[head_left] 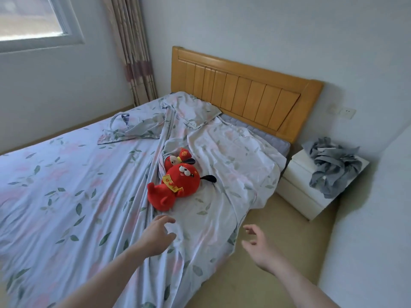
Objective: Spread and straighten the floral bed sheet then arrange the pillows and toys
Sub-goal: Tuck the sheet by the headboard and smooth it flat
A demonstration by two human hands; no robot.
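The pale blue floral bed sheet [66,185] covers the bed, bunched in long folds down the middle and rumpled near the headboard. A large red plush dog [178,185] lies on it, with a smaller red toy [178,158] half tucked in a fold behind it. A flat pillow in matching floral cloth [191,107] lies at the head, and another floral piece [133,127] lies to its left. My left hand [159,234] hovers over the sheet just below the dog, fingers loosely spread, holding nothing. My right hand [258,247] is off the bed's right edge, fingers apart and empty.
A wooden headboard [240,92] stands against the wall. A white bedside cabinet [298,187] carries a crumpled grey cloth [333,165]. Beige floor [266,218] runs along the bed's right side, bounded by a white wall. A window and curtain [135,52] are at the far left.
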